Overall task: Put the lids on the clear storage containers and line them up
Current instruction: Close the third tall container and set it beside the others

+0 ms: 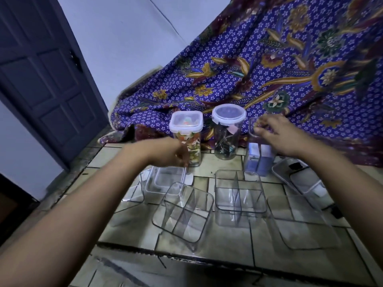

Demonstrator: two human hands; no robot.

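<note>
Right hand [275,135] on tall container [260,160]; left hand [172,154] beside square jar [187,137].

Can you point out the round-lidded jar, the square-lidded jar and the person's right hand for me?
Round-lidded jar [228,117]: head view, on its lid.
Square-lidded jar [186,121]: head view, middle of its lid.
Right hand [275,134]: head view, back of the hand, at the top of a third tall container.

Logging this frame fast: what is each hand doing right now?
Left hand: closed, pinching a clear lid by its edge.
Right hand: fingers curled on the tall container; grip cannot be told.
</note>
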